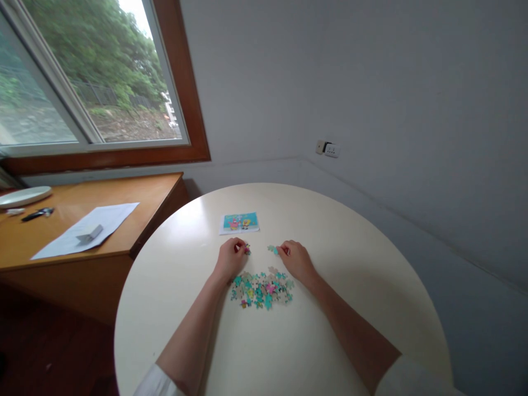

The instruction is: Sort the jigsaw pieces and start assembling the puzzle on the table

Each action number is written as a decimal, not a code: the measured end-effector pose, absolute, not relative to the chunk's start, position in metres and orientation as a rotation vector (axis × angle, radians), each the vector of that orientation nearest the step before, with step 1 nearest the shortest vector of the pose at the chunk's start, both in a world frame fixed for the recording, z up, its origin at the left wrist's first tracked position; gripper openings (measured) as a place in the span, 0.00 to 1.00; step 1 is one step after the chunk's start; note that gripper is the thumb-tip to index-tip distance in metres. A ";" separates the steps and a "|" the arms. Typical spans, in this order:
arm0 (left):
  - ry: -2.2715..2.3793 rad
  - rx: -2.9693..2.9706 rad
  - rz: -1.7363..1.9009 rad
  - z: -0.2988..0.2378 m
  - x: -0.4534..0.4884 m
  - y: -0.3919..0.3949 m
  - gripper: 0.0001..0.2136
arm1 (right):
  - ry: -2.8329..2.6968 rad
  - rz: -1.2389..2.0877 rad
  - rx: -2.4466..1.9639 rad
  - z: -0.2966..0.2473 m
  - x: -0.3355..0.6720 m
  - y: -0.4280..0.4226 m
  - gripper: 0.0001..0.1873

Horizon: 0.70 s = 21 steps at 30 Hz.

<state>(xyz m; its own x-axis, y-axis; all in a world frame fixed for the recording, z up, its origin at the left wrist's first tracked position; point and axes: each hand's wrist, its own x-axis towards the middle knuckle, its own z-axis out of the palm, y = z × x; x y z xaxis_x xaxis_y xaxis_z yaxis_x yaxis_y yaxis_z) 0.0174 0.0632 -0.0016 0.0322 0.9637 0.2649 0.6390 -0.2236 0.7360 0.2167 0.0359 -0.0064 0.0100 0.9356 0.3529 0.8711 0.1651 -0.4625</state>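
Observation:
My left hand (231,257) is closed, thumb and fingers pinching a small multicoloured puzzle piece (247,249) above the white table. Across from it, my right hand (296,259) pinches a turquoise puzzle piece (275,250); a paler bit shows at its left, and I cannot tell whether the two are joined. Between my forearms lies a loose heap of puzzle pieces (259,291), turquoise, grey, pink and yellow, some face down. Beyond my left hand rests a picture card (240,223) with a pink and a yellow cartoon figure on blue.
The round white table (330,231) stands near the wall. At left, a wooden desk (157,192) bears a paper sheet (119,212), a small white box (89,233), a dark object (38,214) and a white plate (25,195). A wall socket (331,149) is beyond.

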 end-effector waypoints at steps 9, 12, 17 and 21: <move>1.629 1.902 1.033 0.001 0.018 0.062 0.06 | -1.854 0.121 -1.745 -0.006 0.215 0.036 0.13; 1.623 1.902 1.038 0.002 0.018 0.061 0.06 | -1.845 0.128 -1.740 -0.007 0.215 0.037 0.12; 1.625 1.913 1.029 0.003 0.018 0.061 0.06 | -1.817 0.152 -1.740 -0.008 0.215 0.037 0.12; 1.626 1.912 1.035 0.002 0.018 0.062 0.06 | -1.796 0.172 -1.731 -0.009 0.215 0.038 0.12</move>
<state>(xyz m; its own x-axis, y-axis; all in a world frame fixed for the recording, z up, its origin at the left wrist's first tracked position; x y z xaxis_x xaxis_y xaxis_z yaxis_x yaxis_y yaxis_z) 0.0180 0.0618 0.0016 0.0370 0.9635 0.2650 0.6478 -0.2251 0.7278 0.2151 0.0379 -0.0087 0.0618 0.9370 0.3438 0.8546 0.1282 -0.5031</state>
